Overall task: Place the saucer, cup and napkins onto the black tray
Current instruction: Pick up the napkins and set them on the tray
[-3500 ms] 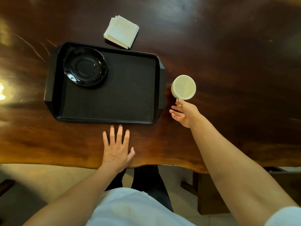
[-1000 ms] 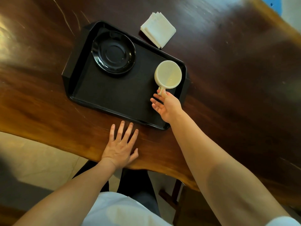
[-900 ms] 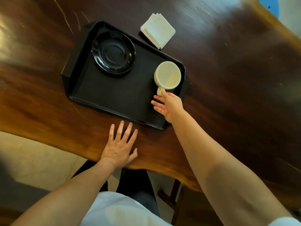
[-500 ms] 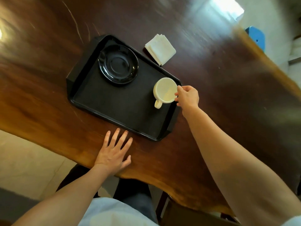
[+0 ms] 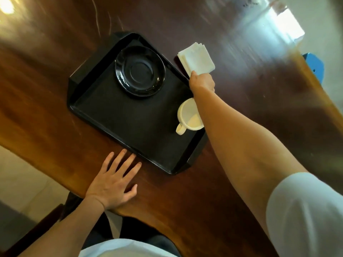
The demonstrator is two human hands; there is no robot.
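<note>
The black tray [image 5: 120,112] lies on the dark wooden table. A black saucer [image 5: 140,71] sits in its far corner. The cream cup [image 5: 189,115] stands upright in the tray's right end, handle toward me, partly hidden by my right forearm. A stack of white napkins [image 5: 196,58] lies on the table just beyond the tray's far rim. My right hand [image 5: 202,82] reaches over the tray, its thumb and curled fingers closed on the stack's near edge. My left hand [image 5: 113,184] rests flat on the table in front of the tray, fingers spread.
The table [image 5: 259,101] stretches to the right of the tray, with window glare on its far part. A blue object [image 5: 313,67] shows past the table's right edge. The near table edge runs just behind my left wrist.
My right hand let go of the cup, which now stands on the tray, and moved forward to the napkins. My left hand stayed flat. The camera view has tilted.
</note>
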